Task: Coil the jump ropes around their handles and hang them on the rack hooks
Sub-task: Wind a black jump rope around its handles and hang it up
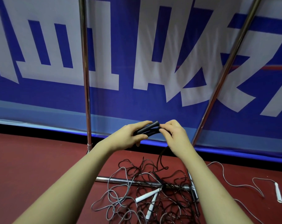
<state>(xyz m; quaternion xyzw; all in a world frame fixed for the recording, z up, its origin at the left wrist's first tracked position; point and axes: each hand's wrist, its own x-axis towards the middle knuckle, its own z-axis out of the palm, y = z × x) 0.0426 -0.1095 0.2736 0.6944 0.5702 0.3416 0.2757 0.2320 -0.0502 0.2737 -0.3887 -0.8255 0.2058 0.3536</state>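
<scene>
Left hand (132, 135) grasps a pair of black jump-rope handles (147, 128), fingers curled round them from the near side. The handles lie side by side, angled up toward the right hand (172, 135). Right hand pinches the black rope (160, 156) at the handles' upper end, between thumb and fingertips. From the right hand the rope drops to the red floor (40, 159).

Below both hands lies a tangled pile of ropes (145, 191), dark and grey, across the rack's base bar (125, 181). Two white handles (149, 195) rest in the pile. Far right of the right hand lies another white handle (278, 194). Behind the hands stand the rack uprights (87, 78) and a blue banner (153, 102).
</scene>
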